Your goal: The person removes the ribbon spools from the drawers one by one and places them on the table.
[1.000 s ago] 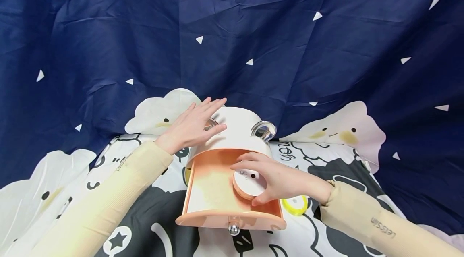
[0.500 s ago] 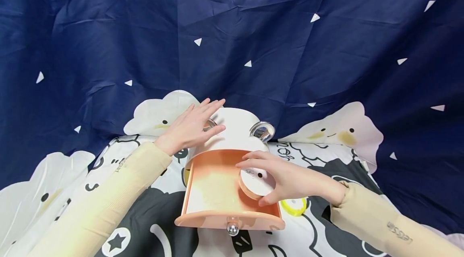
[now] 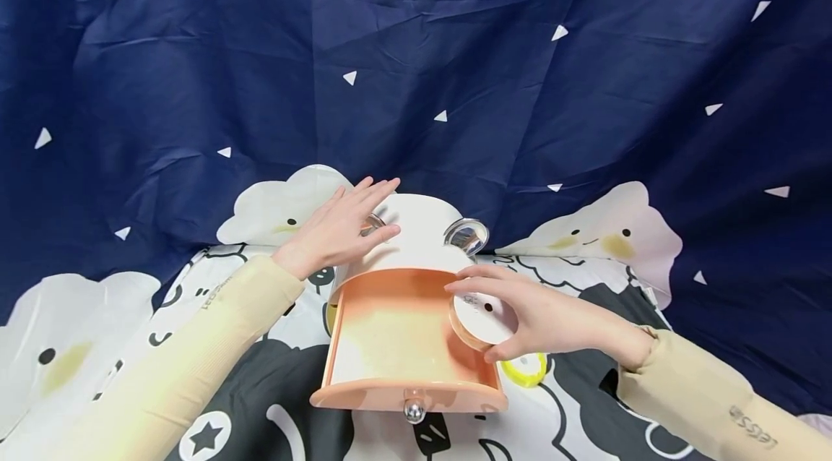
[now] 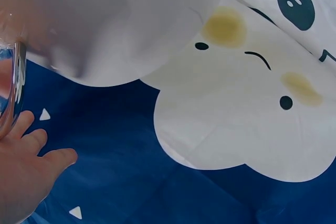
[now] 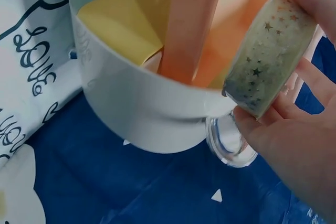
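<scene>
My right hand (image 3: 552, 316) grips a round, star-patterned roll of tape (image 3: 484, 320) with a white top and a black dot. In the right wrist view the tape roll (image 5: 270, 56) shows its side, between thumb and fingers. It stands over the right side of a pulled-out peach drawer (image 3: 396, 345). The drawer belongs to a rounded white storage box (image 3: 419, 230) with shiny ear-shaped loops. My left hand (image 3: 344, 222) lies with straight fingers on the box's upper left, by one loop. In the left wrist view, fingers of my left hand (image 4: 31, 166) show beside it.
A yellow ring-shaped roll (image 3: 525, 370) lies right of the drawer on the patterned black-and-white cloth (image 3: 299, 360). Behind the box hangs a navy cloth (image 3: 416, 71) with white triangles. A silver knob (image 3: 414, 410) sticks out from the drawer front.
My right hand has moved to the right with the tape roll, from nearer the drawer's middle toward its right side. The left hand has stayed on the box.
</scene>
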The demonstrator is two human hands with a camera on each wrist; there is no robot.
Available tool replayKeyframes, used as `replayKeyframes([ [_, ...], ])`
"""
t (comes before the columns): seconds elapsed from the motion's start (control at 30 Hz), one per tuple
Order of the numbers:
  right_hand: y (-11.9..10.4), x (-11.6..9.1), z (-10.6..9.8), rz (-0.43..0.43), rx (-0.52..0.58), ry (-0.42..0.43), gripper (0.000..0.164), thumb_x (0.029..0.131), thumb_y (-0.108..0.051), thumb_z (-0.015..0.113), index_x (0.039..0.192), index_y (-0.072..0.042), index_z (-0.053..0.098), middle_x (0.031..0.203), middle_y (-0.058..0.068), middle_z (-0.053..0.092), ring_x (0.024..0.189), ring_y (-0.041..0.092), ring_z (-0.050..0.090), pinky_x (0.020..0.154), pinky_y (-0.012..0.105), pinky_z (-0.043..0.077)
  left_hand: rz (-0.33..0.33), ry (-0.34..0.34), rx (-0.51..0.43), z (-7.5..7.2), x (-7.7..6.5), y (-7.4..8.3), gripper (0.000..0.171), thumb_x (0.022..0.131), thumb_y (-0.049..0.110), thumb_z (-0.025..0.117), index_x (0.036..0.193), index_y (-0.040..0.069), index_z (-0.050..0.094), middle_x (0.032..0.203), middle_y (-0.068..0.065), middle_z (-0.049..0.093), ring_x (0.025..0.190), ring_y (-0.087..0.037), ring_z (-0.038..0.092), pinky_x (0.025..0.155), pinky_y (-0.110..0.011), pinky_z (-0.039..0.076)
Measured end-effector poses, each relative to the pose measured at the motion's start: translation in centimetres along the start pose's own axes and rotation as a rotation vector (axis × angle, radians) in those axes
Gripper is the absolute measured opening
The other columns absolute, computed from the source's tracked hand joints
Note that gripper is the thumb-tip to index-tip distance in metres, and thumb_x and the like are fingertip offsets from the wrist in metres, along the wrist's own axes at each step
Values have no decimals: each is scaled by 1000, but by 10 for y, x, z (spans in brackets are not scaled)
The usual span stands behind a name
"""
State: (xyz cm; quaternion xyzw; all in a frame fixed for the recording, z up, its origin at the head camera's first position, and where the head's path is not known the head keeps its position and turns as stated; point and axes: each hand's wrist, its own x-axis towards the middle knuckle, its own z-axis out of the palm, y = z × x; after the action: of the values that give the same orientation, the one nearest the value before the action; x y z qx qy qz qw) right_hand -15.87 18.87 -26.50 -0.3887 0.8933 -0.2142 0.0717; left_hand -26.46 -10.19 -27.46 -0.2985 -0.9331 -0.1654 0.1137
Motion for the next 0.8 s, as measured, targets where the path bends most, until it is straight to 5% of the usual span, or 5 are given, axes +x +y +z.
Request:
replayKeyframes([
  [0.17, 6, -8, -4, 41, 27, 14, 72, 71, -21, 81, 136, -16, 50, 142, 15, 40, 63, -1, 47, 60, 17, 45, 2, 4, -5, 1, 0, 0, 69, 92, 58, 45, 151, 30, 22, 157, 8, 28, 148, -22, 21, 119, -55, 16],
  [0.8, 47, -41, -10, 41, -20, 159, 75, 67, -20, 84, 133, -8, 50, 132, 16, 49, 66, -3, 43, 56, 16, 41, -7, 1, 2, 1, -1, 2, 70, 93, 57, 45, 152, 28, 21, 157, 7, 26, 149, -20, 18, 120, -54, 14],
])
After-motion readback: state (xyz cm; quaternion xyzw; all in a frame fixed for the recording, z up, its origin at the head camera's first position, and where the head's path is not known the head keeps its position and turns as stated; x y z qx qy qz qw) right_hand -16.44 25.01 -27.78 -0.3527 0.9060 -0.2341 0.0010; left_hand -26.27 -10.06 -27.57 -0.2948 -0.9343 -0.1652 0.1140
